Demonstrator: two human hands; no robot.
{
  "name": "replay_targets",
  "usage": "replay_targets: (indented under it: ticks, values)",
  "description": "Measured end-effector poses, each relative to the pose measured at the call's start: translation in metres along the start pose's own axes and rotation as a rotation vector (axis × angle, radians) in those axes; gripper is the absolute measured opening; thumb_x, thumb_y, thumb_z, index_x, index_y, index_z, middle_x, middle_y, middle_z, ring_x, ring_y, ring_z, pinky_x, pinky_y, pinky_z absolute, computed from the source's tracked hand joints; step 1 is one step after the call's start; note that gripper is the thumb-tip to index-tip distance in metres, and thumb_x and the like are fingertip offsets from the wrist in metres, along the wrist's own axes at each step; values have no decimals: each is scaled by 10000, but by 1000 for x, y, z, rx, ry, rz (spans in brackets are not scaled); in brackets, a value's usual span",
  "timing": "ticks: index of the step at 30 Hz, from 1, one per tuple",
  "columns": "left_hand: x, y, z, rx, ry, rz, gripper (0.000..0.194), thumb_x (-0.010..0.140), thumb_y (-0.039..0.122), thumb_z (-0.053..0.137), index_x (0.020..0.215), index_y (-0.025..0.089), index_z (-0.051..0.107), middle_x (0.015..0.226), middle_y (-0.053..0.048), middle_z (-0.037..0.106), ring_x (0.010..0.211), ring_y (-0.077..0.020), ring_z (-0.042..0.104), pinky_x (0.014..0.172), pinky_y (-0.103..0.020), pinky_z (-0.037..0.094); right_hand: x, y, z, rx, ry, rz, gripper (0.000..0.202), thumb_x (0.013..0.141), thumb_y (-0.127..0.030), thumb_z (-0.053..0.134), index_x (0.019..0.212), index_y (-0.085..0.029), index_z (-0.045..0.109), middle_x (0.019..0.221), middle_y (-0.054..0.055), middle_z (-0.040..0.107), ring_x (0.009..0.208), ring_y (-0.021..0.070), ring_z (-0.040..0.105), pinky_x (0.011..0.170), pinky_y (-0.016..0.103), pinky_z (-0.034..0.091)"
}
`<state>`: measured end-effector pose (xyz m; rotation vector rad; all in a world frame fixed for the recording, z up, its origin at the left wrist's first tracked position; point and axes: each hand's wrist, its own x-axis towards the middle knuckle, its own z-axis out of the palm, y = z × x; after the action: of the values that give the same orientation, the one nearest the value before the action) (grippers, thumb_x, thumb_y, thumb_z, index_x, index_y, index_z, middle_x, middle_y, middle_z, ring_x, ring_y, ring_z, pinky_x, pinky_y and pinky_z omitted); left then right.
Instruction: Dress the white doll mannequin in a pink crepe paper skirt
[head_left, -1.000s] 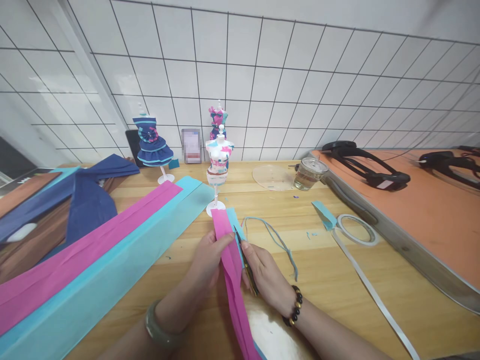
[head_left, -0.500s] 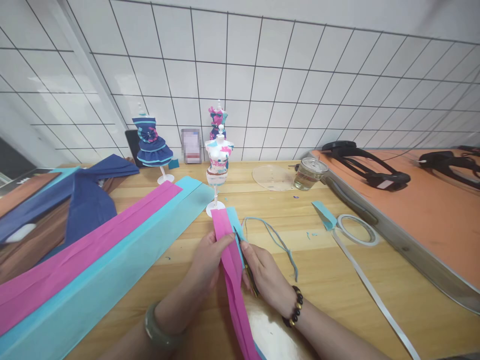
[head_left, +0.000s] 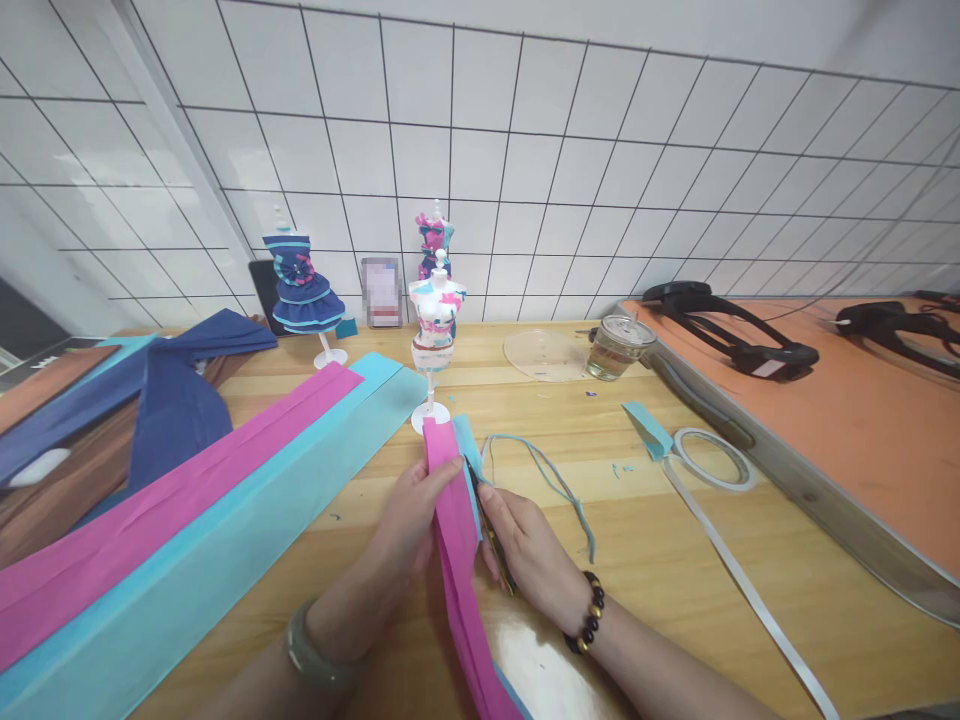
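Note:
My left hand [head_left: 409, 515] pinches a long pink crepe-paper-like strip [head_left: 454, 560], thumb on top. Along the strip's right side lies a light-blue piece [head_left: 466, 445]. My right hand [head_left: 525, 540] is closed around dark, slim scissors [head_left: 493, 540] with a gold-toned part. Their blades lie along the blue piece, close to my left thumb; the tips are partly hidden. Just beyond the strip's far end stands a small white mannequin [head_left: 435, 315] with pink and blue patches. To the right of the scissors lies a thin blue strip [head_left: 551, 470], curled on the table.
Wide pink and blue strips [head_left: 247, 500] lie at left, beside dark-blue material [head_left: 180, 400]. Dressed mannequins [head_left: 304, 285] and a phone [head_left: 382, 292] stand at the back. At right are a lidded cup [head_left: 619, 348], a tape roll [head_left: 712, 460] and an orange surface [head_left: 847, 430] with black headsets.
My left hand has shifted slightly left along with the pink strip, and its lower part swings left. More of the blue piece's edge shows beside the scissors. The right hand barely moves.

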<state>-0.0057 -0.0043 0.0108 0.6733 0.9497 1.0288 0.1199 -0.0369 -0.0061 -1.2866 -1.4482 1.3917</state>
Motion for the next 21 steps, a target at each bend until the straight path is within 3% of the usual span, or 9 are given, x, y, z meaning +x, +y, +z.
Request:
replay_targets:
  ticks: [8, 16, 21]
  values:
    - [2, 8, -3, -12, 94, 19, 203, 669, 241, 645, 601, 161, 472, 468, 54, 489, 409, -84, 451, 410, -196, 370, -2, 2, 3, -3, -41, -19, 493, 911, -551, 233, 629, -196, 429, 352, -66, 407, 334, 88, 391, 435, 198, 350]
    - [3, -2, -5, 9, 28, 19, 185, 711, 289, 623, 682, 159, 494, 512, 37, 520, 443, -103, 503, 432, -213, 410, -2, 1, 4, 42, -24, -35, 502, 914, -539, 246, 609, -194, 446, 378, -60, 413, 346, 90, 399, 423, 206, 348]
    - [-1, -4, 1, 3, -16, -22, 202, 710, 330, 621, 734, 173, 497, 502, 36, 531, 396, -143, 515, 365, -270, 444, -1, -1, 4, 66, 0, -40, 515, 909, -544, 263, 578, -195, 449, 399, -52, 425, 367, 95, 417, 432, 212, 362]
